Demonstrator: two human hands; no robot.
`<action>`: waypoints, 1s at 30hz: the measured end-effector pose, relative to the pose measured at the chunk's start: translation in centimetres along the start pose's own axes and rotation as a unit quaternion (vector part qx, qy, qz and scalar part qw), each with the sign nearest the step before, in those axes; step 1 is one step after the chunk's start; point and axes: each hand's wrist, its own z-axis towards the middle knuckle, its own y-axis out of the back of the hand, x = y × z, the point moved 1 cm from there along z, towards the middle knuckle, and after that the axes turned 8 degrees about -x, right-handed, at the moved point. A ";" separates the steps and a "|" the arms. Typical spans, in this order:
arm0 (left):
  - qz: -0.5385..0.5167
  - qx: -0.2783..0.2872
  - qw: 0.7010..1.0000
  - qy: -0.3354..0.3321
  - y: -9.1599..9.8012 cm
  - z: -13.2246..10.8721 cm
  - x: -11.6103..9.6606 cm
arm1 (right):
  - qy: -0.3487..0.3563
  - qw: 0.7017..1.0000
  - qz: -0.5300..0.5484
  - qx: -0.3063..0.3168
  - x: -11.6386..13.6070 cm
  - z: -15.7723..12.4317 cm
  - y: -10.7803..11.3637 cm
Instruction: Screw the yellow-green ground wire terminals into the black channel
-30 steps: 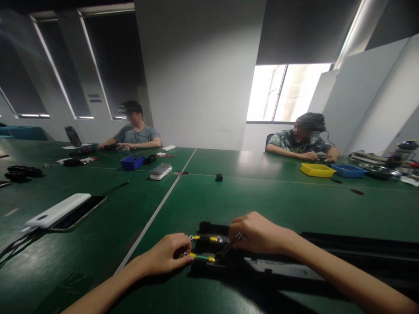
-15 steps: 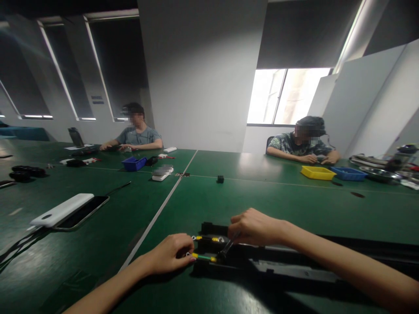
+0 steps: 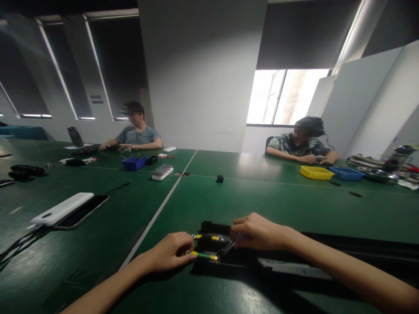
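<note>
A long black channel-shaped part (image 3: 214, 227) lies on the green table in front of me. Two short cables stick out of its left end: a black cable (image 3: 206, 237) and a green cable (image 3: 203, 255), each with yellow sleeves and ring terminals. My left hand (image 3: 172, 252) pinches the green cable near its free ring terminal, thumb below. My right hand (image 3: 257, 232) is closed on a slim dark hand tool (image 3: 229, 247), slanting down to the green cable's inner end. The tool's exact kind is unclear, as the fingers cover its upper part.
To the left lie a white power bank (image 3: 63, 209) and a phone (image 3: 83, 213) with cables. A small black cube (image 3: 220, 179) sits ahead. Farther off are a yellow tray (image 3: 316, 172), blue trays (image 3: 347, 173) and two seated people (image 3: 140, 137) across the table.
My right hand has shifted slightly down and right, and the tool now lies at a flatter slant. My left hand keeps its place on the green cable.
</note>
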 end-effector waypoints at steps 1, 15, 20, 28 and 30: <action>0.000 0.001 1.000 0.000 0.0 0.0 0.0 | 0.004 1.000 -0.007 -0.002 0.0 0.0 -0.1; 0.000 -0.003 1.000 0.001 -0.1 0.0 0.1 | 0.095 0.983 -0.154 0.008 0.8 0.7 -1.2; -0.001 -0.002 1.000 -0.003 -0.2 0.0 0.1 | 0.126 0.970 -0.201 0.046 1.2 1.0 -1.0; 0.007 0.002 1.000 -0.002 0.0 -0.1 -0.1 | 0.217 0.955 -0.194 0.047 -0.2 1.1 -1.3; 0.007 -0.001 1.000 -0.002 0.0 -0.1 -0.1 | 0.235 0.954 -0.182 0.026 -0.7 1.0 -1.7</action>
